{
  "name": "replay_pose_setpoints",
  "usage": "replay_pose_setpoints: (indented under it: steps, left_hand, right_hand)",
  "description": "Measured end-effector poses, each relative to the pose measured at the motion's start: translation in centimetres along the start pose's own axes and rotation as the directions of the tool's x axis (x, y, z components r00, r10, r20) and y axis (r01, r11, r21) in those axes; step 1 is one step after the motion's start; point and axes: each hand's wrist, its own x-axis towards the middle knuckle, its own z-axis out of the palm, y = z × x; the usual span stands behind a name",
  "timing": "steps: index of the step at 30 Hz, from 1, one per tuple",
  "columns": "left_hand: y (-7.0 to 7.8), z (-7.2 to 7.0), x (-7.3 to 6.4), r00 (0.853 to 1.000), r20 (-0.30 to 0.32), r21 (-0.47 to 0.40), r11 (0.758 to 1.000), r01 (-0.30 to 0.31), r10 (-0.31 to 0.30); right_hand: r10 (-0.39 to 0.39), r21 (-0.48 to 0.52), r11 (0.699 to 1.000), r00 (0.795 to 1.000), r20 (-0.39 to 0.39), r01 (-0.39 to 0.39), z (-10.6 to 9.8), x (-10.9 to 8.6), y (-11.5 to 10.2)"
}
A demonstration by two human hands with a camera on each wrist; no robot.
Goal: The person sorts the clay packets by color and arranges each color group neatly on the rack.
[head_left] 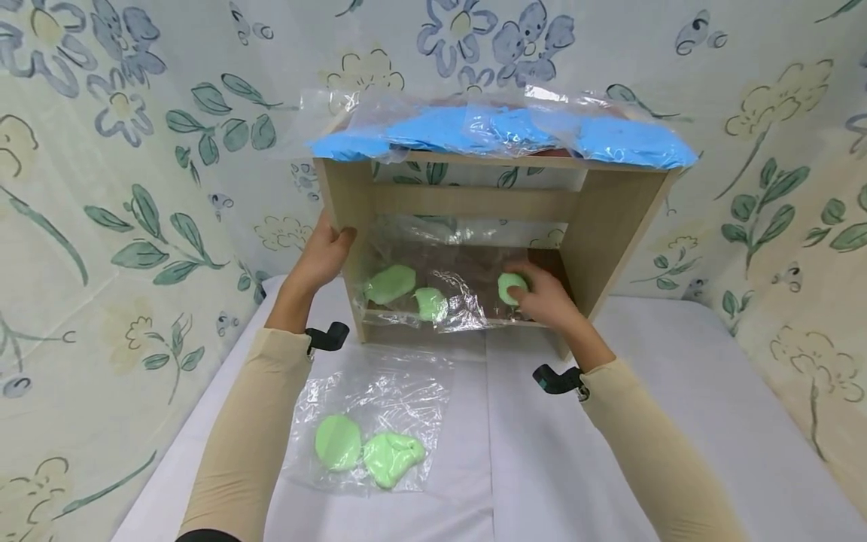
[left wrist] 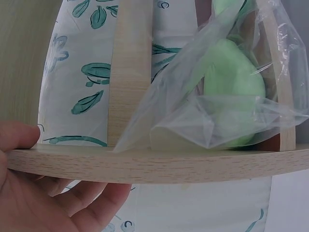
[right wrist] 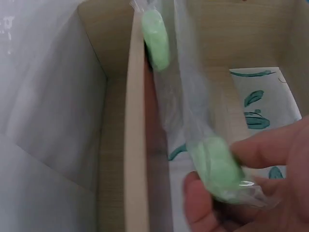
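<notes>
Our right hand (head_left: 547,299) pinches a green lump (head_left: 511,288) between thumb and fingers, with clear plastic film (head_left: 463,301) about it; we have the lump inside the lower opening of the wooden shelf (head_left: 612,226), toward its right side. Our left hand (head_left: 323,252) grips the shelf's left side panel (left wrist: 183,166) by its front edge, thumb on the inner face and fingers on the outer. Left of the lump, along the shelf's front, we see a small green piece (head_left: 430,304) and, close to its left side, a larger oval green piece (head_left: 390,284), both in plastic. Across the shelf's top lies blue material (head_left: 474,129) with clear plastic. In front of the shelf, toward its left, another plastic sheet (head_left: 406,391) rests on white cloth (head_left: 555,467), bearing a round green disc (head_left: 338,443) and an irregular green piece (head_left: 393,458) just beside it. Behind the shelf we see floral fabric (head_left: 223,173).
</notes>
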Motion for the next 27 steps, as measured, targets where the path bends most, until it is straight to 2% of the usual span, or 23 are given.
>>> replay_pose_setpoints:
  steps: [3,5,11,14,16,18,22,24,27]
  left_hand:
    - [0.1,0.0,0.0,1.0,0.004,-0.013,1.0,-0.006,0.006]
    - [0.2,0.0,0.0,1.0,0.004,-0.019,1.0,-0.01,0.01]
    - [0.2,0.1,0.1,1.0,0.006,-0.011,1.0,0.011,-0.011]
    - [0.0,0.1,0.1,1.0,0.001,-0.002,1.0,0.016,-0.016]
    - [-0.1,0.0,0.1,1.0,-0.003,0.002,1.0,0.015,-0.015]
    - [-0.1,0.0,0.1,1.0,-0.006,0.006,1.0,0.014,-0.014]
    - [-0.1,0.0,0.1,1.0,-0.005,-0.007,1.0,0.008,-0.008]
    - [-0.1,0.0,0.1,1.0,-0.003,-0.014,1.0,0.001,-0.001]
    - [-0.1,0.0,0.2,1.0,0.003,-0.023,1.0,-0.01,0.01]
  right_hand:
    - [0.071,-0.077,0.995,0.993,0.097,-0.064,0.6,-0.1,0.8]
    - [0.09,-0.065,0.994,0.988,0.122,-0.083,1.0,-0.1,1.1]
    - [0.137,0.064,0.988,0.985,0.104,-0.144,2.3,0.6,1.1]
    - [0.133,0.128,0.981,0.986,0.104,-0.146,3.2,1.2,0.6]
    - [0.108,0.135,0.983,0.989,0.105,-0.121,3.8,1.5,0.2]
    - [0.071,0.111,0.99,0.99,0.122,-0.084,4.3,1.9,-0.2]
    - [0.019,0.0,1.0,0.986,0.165,-0.019,4.9,2.2,-0.8]
    - [-0.013,-0.075,0.997,0.984,0.178,0.027,4.9,2.1,-0.9]
    - [-0.015,-0.175,0.983,0.987,0.162,0.044,4.5,1.8,-1.0]
